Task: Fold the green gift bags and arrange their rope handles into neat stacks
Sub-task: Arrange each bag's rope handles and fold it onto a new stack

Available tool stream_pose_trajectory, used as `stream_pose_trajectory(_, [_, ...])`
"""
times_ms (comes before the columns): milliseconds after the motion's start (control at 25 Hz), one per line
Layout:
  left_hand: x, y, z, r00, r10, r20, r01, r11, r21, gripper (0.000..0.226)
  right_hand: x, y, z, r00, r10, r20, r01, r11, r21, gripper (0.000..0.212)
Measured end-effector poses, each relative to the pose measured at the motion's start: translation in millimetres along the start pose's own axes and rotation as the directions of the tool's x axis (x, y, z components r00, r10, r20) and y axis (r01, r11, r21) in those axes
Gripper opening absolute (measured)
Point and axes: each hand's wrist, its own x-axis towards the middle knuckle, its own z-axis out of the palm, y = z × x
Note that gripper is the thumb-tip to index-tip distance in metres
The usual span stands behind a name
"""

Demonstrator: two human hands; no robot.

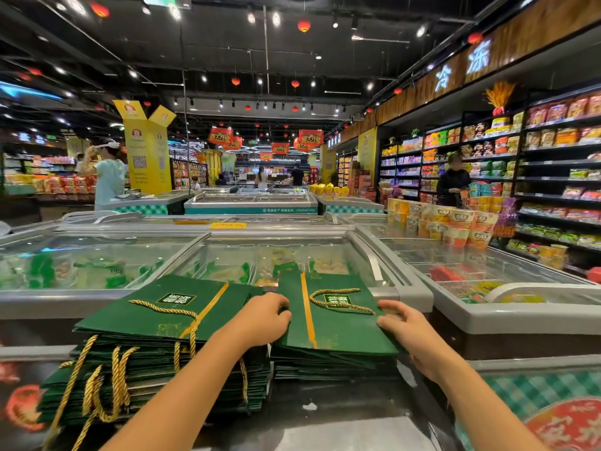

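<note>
While both hands hold opposite edges of the top bag (338,327), the aim seems to be squaring it up with the right stack (325,362) beneath, so the pile grows straight. The left hand (266,317) has its fingers curled together over the bag's left edge, down in the narrow gap between the two piles. The right hand (406,323) grips the right edge with bent fingers slightly apart; where its thumb lies I cannot tell. Holding both sides lets the person shift the bag sideways without creasing it.

The top bag lies flat on the right stack, on a dark counter (325,418) in front of a glass-topped freezer (227,255). It is deep green card with a gold stripe down it and a dark label, and its gold rope handle (335,291) is laid in a loop on its face, not hanging over the side. It sits a little askew on the bags below.

The left stack (162,379), just beside it, is taller and looser: its bags fan out at the edges and many gold handles (94,385) dangle down its front. I judge that pile needs the most tidying
</note>
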Motion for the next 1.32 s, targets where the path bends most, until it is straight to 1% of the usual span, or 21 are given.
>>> stream_pose_trajectory(120, [9, -7, 12, 0.999, -0.021, 0.050, 0.014, 0.991, 0.134, 0.039, 6, 12, 5, 0.999, -0.032, -0.008, 0.029, 0.978, -0.207, 0.037])
stream_pose_trajectory(200, [14, -11, 17, 0.997, -0.044, 0.065, 0.028, 0.973, 0.230, 0.038, 11, 18, 6, 0.997, -0.075, -0.023, 0.059, 0.916, -0.396, 0.039])
stream_pose_trajectory(280, [20, -11, 18, 0.999, -0.040, 0.021, 0.032, 0.951, 0.309, 0.040, 14, 15, 8, 0.987, -0.158, -0.039, 0.113, 0.839, -0.531, 0.040])
stream_pose_trajectory(360, [28, -2, 21, 1.000, -0.018, -0.025, 0.025, 0.958, 0.287, 0.045, 16, 4, 14, 0.960, -0.280, -0.017, 0.214, 0.772, -0.598, 0.047])
stream_pose_trajectory(440, [37, 10, 31, 1.000, -0.006, 0.015, 0.002, 0.974, 0.225, 0.051, 20, -4, 27, 0.936, -0.340, 0.089, 0.310, 0.682, -0.663, 0.055])
stream_pose_trajectory(520, [45, 20, 52, 0.992, -0.037, 0.122, 0.007, 0.972, 0.234, 0.056, 26, 1, 43, 0.935, -0.283, 0.213, 0.341, 0.557, -0.757, 0.062])
stream_pose_trajectory(600, [50, 21, 72, 0.978, -0.114, 0.175, 0.063, 0.960, 0.271, 0.063, 31, 14, 52, 0.953, -0.180, 0.244, 0.302, 0.476, -0.826, 0.066])
stream_pose_trajectory(720, [51, 18, 91, 0.974, -0.166, 0.155, 0.115, 0.949, 0.292, 0.070, 37, 31, 53, 0.966, -0.117, 0.229, 0.258, 0.444, -0.858, 0.067])
stream_pose_trajectory(920, [51, 14, 100, 0.978, -0.174, 0.114, 0.137, 0.951, 0.279, 0.071, 45, 39, 56, 0.963, -0.074, 0.258, 0.266, 0.384, -0.884, 0.068])
stream_pose_trajectory(1040, [47, 18, 97, 0.981, -0.166, 0.098, 0.133, 0.951, 0.279, 0.071, 43, 36, 57, 0.969, -0.054, 0.241, 0.246, 0.314, -0.917, 0.068])
stream_pose_trajectory(1080, [44, 21, 93, 0.985, -0.153, 0.080, 0.123, 0.948, 0.294, 0.070, 40, 33, 57, 0.971, -0.062, 0.233, 0.241, 0.272, -0.932, 0.068])
stream_pose_trajectory(1120, [41, 25, 85, 0.991, -0.128, 0.048, 0.107, 0.943, 0.314, 0.065, 37, 29, 56, 0.969, -0.102, 0.227, 0.244, 0.211, -0.947, 0.067])
stream_pose_trajectory(1160, [36, 28, 73, 0.996, -0.089, -0.002, 0.084, 0.939, 0.334, 0.055, 34, 23, 56, 0.952, -0.200, 0.234, 0.264, 0.144, -0.954, 0.064])
stream_pose_trajectory(1200, [31, 29, 57, 0.997, -0.040, -0.063, 0.058, 0.940, 0.337, 0.043, 31, 16, 58, 0.909, -0.334, 0.248, 0.297, 0.105, -0.949, 0.059])
stream_pose_trajectory(1240, [24, 29, 40, 0.991, 0.011, -0.131, 0.031, 0.949, 0.314, 0.033, 27, 8, 61, 0.852, -0.457, 0.255, 0.336, 0.105, -0.936, 0.050])
stream_pose_trajectory(1280, [17, 24, 20, 0.979, 0.043, -0.200, 0.016, 0.958, 0.285, 0.028, 23, -1, 67, 0.788, -0.569, 0.236, 0.375, 0.139, -0.917, 0.039])
stream_pose_trajectory(1320, [9, 16, 0, 0.966, 0.046, -0.254, 0.024, 0.964, 0.265, 0.024, 17, -12, 75, 0.748, -0.628, 0.215, 0.420, 0.197, -0.886, 0.030])
